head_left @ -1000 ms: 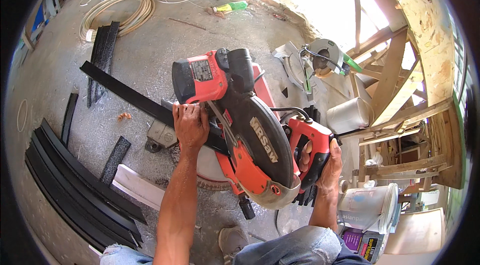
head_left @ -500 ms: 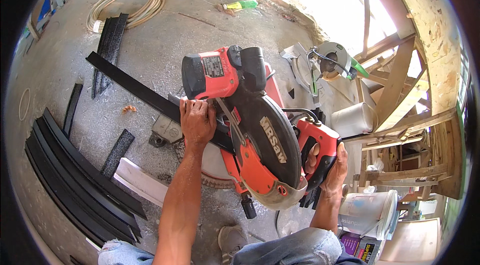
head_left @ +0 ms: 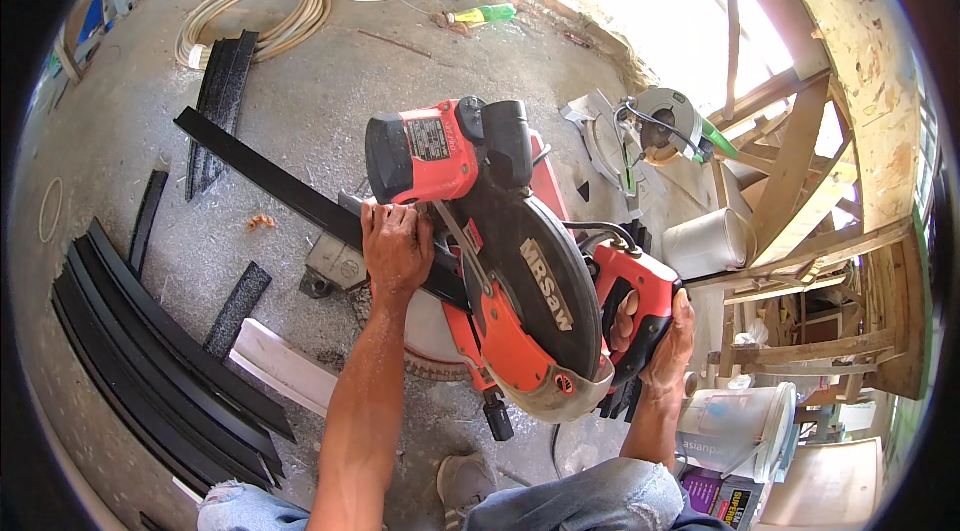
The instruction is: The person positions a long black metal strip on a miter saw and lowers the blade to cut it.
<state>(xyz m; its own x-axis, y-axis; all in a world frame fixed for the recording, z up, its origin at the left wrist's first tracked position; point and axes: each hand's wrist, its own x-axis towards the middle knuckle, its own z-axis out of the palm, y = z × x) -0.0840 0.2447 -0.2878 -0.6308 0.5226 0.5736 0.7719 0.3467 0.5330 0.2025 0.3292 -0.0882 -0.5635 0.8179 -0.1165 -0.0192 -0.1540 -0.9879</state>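
Observation:
In the middle stands a red and black miter saw (head_left: 535,276), its round blade guard over the base. My right hand (head_left: 668,346) is wrapped round the saw's red and black handle (head_left: 648,291). A long black profile strip (head_left: 275,174) lies across the saw base and reaches out to the far left. My left hand (head_left: 397,249) presses that strip against the saw, fingers closed over it just left of the guard. The blade's contact with the strip is hidden by the guard.
Several black profiles (head_left: 150,371) lie at the left, beside a white strip (head_left: 283,363). A coiled hose (head_left: 255,21) and green bottle (head_left: 485,14) are at the back. Another saw (head_left: 650,136), buckets (head_left: 735,421) and wooden framing (head_left: 800,346) stand at the right.
The whole view has shifted very slightly. Both hands, the saw and the strip keep the same places relative to each other.

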